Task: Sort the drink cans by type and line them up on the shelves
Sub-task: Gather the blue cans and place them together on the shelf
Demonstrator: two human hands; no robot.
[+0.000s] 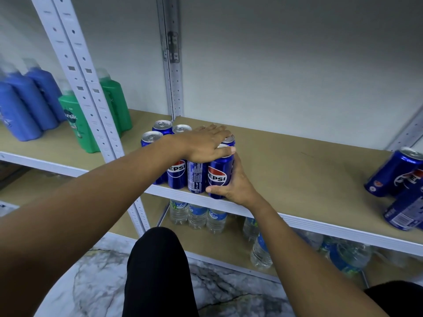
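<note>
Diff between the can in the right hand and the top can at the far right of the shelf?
The can in the right hand stands upright at the shelf's front edge; the far-right can leans tilted. The first is gripped by the right hand, with the left hand flat on top; the other is untouched. The first ends a packed group of cans; the other sits apart, near one more can. Both are blue Pepsi cans.

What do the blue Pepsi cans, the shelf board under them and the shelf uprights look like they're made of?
Pepsi cans: likely aluminium, glossy printed sides, bare silvery tops with pull tabs.
Shelf board: probably fibreboard or similar, a flat, matte tan surface with no visible grain.
Shelf uprights: apparently white-painted metal, thin angled strips with punched holes.
</note>
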